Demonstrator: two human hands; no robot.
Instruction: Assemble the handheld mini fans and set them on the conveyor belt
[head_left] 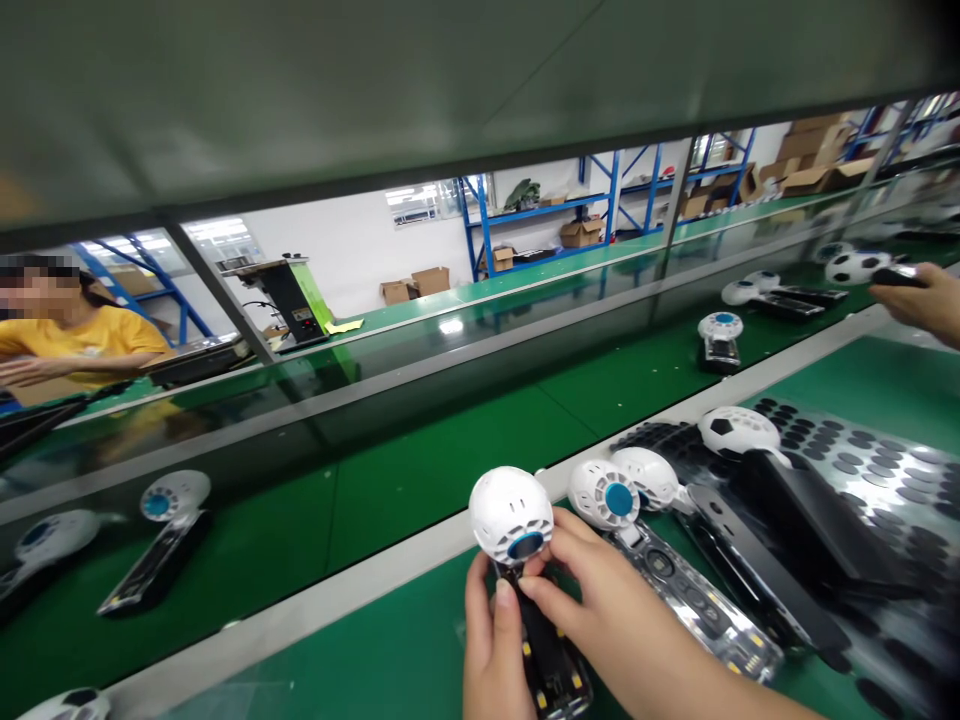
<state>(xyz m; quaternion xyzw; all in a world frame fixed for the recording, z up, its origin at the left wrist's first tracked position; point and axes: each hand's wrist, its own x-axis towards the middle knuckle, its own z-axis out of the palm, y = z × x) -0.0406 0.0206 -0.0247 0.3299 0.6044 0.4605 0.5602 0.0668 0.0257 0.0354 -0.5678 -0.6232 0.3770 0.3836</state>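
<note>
Both my hands hold a handheld fan (pixel 512 515) above the near bench edge. It has a round white slotted head, a blue disc in its vent, and a dark handle with small yellow parts. My left hand (pixel 493 645) is closed round the left side of the handle. My right hand (pixel 589 595) pinches at the neck, just below the head. Beside my right forearm lies another fan (pixel 619 500) with a blue centre and a clear handle showing parts inside. More fans (pixel 742 430) with black handles rest behind it, one bearing a soccer-ball pattern.
A green conveyor belt (pixel 420 450) crosses ahead, carrying several fans (pixel 176 495). On the bench at right lies a sheet of black round stickers (pixel 862 460). Another person's hand (pixel 926 300) holds a fan at far right. A person in yellow (pixel 97 340) sits across the line. A panel (pixel 450 90) hangs overhead.
</note>
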